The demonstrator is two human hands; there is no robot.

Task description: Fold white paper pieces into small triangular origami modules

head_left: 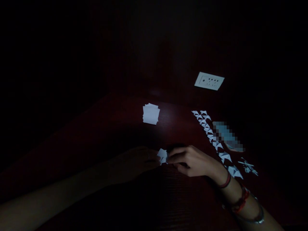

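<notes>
Near the middle of the dark red table, a small folded white paper (162, 156) is pinched between both hands. My left hand (146, 157), deep in shadow, has its fingertips at the paper's left edge. Better lit, my right hand (189, 159) grips the right edge with thumb and fingers; bracelets circle that wrist and forearm. Beyond the hands lies an untidy stack of square white paper sheets (151, 115). To the right, several folded white paper pieces (209, 131) run in a slanting line toward my right forearm, which hides part of the nearest one.
A blurred-out bluish flat object (227, 136) lies right of the folded row. Nearer me is a small heap of thin white pieces (248, 166). A white socket plate (209, 81) shows at the back. Most of the surroundings are too dark to make out.
</notes>
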